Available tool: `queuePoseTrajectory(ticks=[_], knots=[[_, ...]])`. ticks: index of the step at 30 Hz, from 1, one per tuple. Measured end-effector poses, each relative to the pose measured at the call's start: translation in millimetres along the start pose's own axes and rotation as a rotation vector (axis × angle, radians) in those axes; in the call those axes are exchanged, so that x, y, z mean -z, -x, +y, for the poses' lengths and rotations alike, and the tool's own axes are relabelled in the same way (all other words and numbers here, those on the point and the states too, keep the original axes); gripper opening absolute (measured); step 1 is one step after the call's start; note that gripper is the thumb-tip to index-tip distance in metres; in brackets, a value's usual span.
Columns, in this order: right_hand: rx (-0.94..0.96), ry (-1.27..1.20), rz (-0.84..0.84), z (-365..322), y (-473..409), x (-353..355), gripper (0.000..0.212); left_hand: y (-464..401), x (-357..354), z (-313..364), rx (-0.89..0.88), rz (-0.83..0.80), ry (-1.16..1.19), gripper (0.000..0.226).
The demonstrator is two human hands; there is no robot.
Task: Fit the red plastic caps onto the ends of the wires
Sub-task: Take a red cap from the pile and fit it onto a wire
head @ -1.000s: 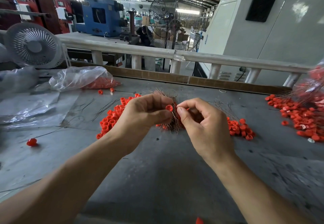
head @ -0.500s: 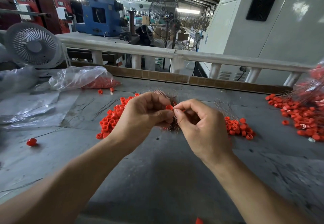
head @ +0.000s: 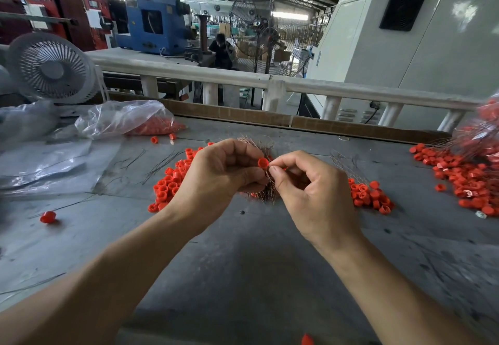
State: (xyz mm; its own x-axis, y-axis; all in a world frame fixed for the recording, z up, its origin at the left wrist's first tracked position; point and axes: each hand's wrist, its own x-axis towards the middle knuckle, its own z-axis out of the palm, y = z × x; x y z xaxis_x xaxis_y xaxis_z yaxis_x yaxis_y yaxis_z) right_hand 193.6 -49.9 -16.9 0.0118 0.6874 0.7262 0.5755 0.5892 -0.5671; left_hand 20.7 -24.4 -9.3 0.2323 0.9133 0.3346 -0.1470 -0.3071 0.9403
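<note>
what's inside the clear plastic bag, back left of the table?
Red caps show through the clear plastic bag, bunched at its right end. How many can't be told; crumpled, glare-covered folds hide the rest of the inside.

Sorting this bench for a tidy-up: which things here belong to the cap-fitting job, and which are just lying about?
In the job:
left hand pinching a red cap
right hand pinching a wire end
wire bundle
loose caps

Lying about:
plastic bag
white fan
stray cap
</note>
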Motion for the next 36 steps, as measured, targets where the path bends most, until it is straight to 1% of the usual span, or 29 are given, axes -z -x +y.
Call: queuePoseTrajectory(ticks=[11, 16, 27, 36], knots=[[-0.055, 0.042, -0.027, -2.1, 1.3, 0.9, 0.009, 0.4, -1.2, 0.2, -0.006, 0.025, -0.005, 0.02], [-0.082, 0.035, -0.021, -1.7, 0.7, 2.0, 0.01, 0.0, -2.1, 1.0, 0.003, 0.013, 0.01, 0.013], [-0.085, 0.035, -0.023, -0.1, 1.0, 2.7, 0.012, 1.9, -0.6, 3.0, 0.007, 0.001, -0.025, 0.018], [-0.103, 0.033, -0.03, -0.8, 0.9, 3.1, 0.011, 2.2, -0.9, 2.7, 0.006, -0.022, -0.001, 0.021]])
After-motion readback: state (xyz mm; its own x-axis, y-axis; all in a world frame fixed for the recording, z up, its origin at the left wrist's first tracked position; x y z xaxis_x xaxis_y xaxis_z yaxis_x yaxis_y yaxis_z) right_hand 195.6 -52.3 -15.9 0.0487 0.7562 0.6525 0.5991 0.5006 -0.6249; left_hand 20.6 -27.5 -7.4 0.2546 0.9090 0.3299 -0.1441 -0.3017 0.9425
